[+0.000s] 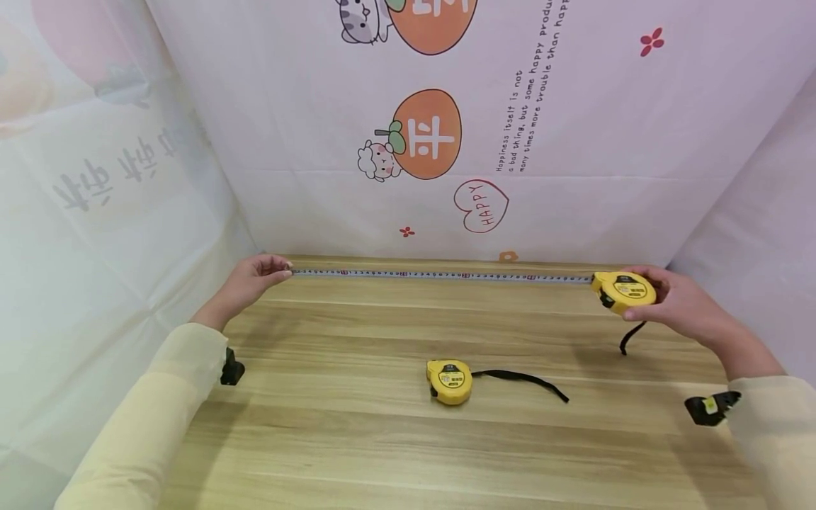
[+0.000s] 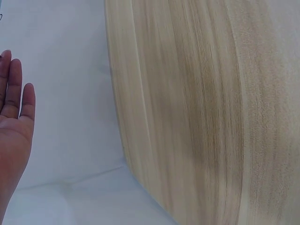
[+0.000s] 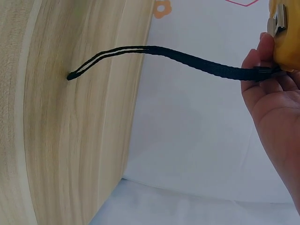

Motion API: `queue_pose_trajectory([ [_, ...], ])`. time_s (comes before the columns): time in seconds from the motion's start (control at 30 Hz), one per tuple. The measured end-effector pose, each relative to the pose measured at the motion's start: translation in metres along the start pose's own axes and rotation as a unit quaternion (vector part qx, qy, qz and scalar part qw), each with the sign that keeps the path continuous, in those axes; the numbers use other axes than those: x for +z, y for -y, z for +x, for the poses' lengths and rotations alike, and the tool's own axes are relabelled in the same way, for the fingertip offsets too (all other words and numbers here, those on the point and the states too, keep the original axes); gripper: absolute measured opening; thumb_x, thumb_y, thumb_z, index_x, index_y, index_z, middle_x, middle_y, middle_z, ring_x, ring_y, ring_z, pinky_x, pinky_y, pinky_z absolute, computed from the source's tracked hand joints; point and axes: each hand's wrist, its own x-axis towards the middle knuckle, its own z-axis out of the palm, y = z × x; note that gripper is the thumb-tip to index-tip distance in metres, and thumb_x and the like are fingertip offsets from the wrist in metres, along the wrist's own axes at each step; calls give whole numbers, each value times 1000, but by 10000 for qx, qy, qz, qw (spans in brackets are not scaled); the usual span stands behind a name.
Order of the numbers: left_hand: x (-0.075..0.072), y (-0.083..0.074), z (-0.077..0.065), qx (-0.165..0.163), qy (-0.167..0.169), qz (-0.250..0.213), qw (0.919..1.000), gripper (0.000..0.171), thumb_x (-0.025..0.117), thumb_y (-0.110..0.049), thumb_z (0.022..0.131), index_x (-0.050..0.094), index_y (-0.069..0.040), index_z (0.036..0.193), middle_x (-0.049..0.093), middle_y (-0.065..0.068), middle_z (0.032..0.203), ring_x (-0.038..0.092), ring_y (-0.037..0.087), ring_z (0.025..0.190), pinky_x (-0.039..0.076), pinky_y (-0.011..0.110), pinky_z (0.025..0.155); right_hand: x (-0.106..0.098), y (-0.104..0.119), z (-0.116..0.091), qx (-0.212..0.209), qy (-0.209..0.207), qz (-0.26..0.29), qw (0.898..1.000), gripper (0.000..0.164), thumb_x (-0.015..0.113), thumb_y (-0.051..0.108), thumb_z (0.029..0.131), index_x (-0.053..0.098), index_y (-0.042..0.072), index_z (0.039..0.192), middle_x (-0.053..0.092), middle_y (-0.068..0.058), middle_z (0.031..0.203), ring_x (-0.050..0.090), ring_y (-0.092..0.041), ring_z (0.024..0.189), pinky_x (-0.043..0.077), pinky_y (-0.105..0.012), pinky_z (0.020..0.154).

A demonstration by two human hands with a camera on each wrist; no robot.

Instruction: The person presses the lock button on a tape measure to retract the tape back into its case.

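A yellow tape measure (image 1: 627,289) is gripped in my right hand (image 1: 685,304), at the right of the head view. Its white blade (image 1: 433,275) is drawn out straight to the left, close to the back edge of the table. At the far end, my left hand (image 1: 258,280) pinches the blade's tip between thumb and fingers. In the right wrist view a black wrist strap (image 3: 197,63) hangs from the tape measure's yellow case (image 3: 287,49). The left wrist view shows part of the left hand (image 2: 16,126), with the blade out of sight.
A second yellow tape measure (image 1: 450,382) lies on the wooden table (image 1: 344,439), its black strap (image 1: 523,377) stretched to the right. A white printed cloth (image 1: 319,127) rises behind the table, and pale cloth (image 1: 115,269) hangs on the left side. Black wrist cameras (image 1: 710,409) sit at both sleeves.
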Motion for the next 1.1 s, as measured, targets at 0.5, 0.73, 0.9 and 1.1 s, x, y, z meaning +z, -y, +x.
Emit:
queue_pose_trajectory([
  [0.5, 4, -4, 2, -94, 61, -114, 9999, 33, 62, -25, 98, 60, 2, 117, 60, 14, 113, 58, 13, 95, 49, 21, 78, 5, 2, 2, -283, -13, 202, 9994, 69, 77, 6, 84, 36, -10, 137, 54, 11, 109, 56, -1, 89, 51, -20, 69],
  [0.73, 6, -6, 1, -74, 48, -101, 9999, 33, 62, -24, 98, 60, 2, 117, 60, 15, 112, 58, 14, 94, 49, 21, 77, 7, 2, 3, -294, -25, 284, 9992, 63, 77, 6, 84, 41, -4, 134, 55, 6, 108, 58, -5, 88, 52, -23, 68],
  [0.9, 8, -7, 0, -7, 71, -108, 9999, 32, 62, -23, 98, 60, 2, 117, 60, 14, 111, 58, 14, 93, 49, 22, 77, 9, 3, 4, -336, -37, 336, 9989, 62, 77, 6, 83, 42, -4, 133, 56, 5, 108, 59, -5, 88, 52, -23, 68],
  [1.1, 9, -8, 1, 28, 98, -128, 9999, 31, 62, -23, 98, 61, 2, 116, 60, 17, 112, 59, 14, 93, 49, 23, 77, 9, 5, 4, -274, -56, 200, 9994, 65, 78, 8, 83, 40, -6, 134, 54, 1, 108, 58, -5, 88, 52, -23, 67],
])
